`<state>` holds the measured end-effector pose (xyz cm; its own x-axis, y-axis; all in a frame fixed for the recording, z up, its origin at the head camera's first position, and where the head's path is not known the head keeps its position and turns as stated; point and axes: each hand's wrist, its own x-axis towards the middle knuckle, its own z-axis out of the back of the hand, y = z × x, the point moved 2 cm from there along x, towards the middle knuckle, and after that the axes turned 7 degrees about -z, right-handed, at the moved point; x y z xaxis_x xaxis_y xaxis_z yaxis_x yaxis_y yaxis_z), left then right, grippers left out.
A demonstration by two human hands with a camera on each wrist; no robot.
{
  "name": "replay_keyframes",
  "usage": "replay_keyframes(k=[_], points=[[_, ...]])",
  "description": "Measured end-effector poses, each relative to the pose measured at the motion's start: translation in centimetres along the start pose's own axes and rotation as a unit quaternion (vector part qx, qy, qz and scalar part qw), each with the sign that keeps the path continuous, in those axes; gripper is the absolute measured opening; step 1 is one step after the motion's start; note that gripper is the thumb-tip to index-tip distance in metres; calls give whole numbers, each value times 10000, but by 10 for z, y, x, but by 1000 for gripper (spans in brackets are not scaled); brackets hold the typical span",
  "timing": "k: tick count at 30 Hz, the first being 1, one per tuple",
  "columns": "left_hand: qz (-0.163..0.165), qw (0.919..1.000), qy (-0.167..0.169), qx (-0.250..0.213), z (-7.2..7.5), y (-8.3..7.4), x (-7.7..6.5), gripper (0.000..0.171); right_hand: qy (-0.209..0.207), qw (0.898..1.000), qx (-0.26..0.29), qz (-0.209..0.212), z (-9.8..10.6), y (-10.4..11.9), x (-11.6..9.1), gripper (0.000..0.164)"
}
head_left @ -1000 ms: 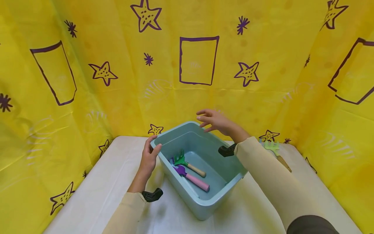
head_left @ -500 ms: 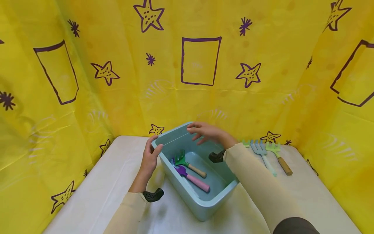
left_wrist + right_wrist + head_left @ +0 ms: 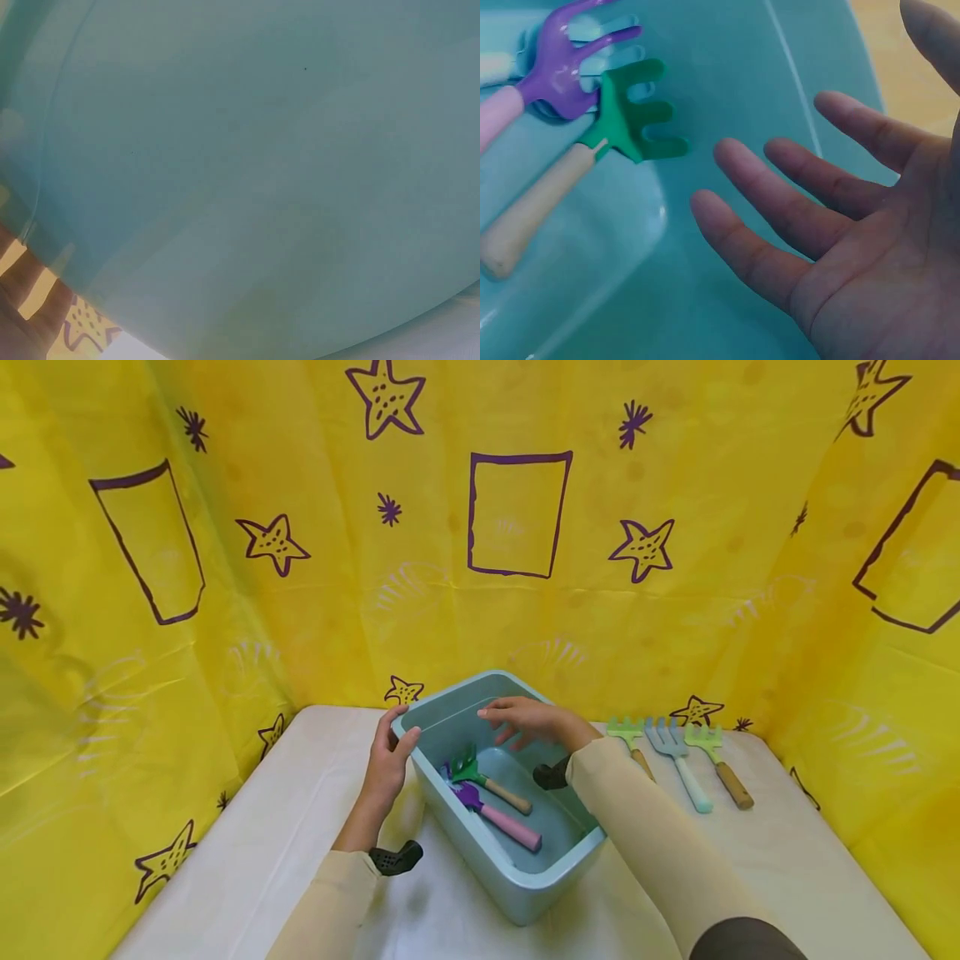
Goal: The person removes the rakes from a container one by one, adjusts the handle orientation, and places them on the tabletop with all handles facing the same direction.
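Note:
A light blue plastic bin (image 3: 517,878) stands at an angle on the table. At its left corner my left hand (image 3: 385,764) grips the rim; the left wrist view is mostly filled by the bin's wall (image 3: 247,150). My right hand (image 3: 528,720) hovers over the bin's inside, fingers spread and holding nothing. Below it in the bin lie a small green hand rake (image 3: 634,112) with a wooden handle and a purple hand fork (image 3: 559,67) with a pink handle. Under the purple fork, a light blue tool (image 3: 525,60) is partly hidden.
Right of the bin, on the white-covered table (image 3: 285,827), lie a light green rake (image 3: 628,735) partly behind my right sleeve, a blue fork (image 3: 678,760) with a mint handle, and another light green rake (image 3: 720,764). Yellow patterned sheeting (image 3: 510,610) encloses the back and sides.
My right hand has come left and down from above the bin's far right rim into the bin's opening, uncovering the tools at the right. The left hand stays on the rim.

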<state>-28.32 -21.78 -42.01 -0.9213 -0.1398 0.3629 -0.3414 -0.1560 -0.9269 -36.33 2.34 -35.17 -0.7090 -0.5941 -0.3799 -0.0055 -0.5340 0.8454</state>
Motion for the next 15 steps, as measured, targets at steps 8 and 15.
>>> replay_keyframes(k=[8,15], points=[[-67,9999,47,-71,3,-3,3,51,148,9996,-37,-232,-10,-5,3,60],[-23,9998,72,-208,2,-5,-2,50,412,9950,-551,-722,-25,-15,6,61]])
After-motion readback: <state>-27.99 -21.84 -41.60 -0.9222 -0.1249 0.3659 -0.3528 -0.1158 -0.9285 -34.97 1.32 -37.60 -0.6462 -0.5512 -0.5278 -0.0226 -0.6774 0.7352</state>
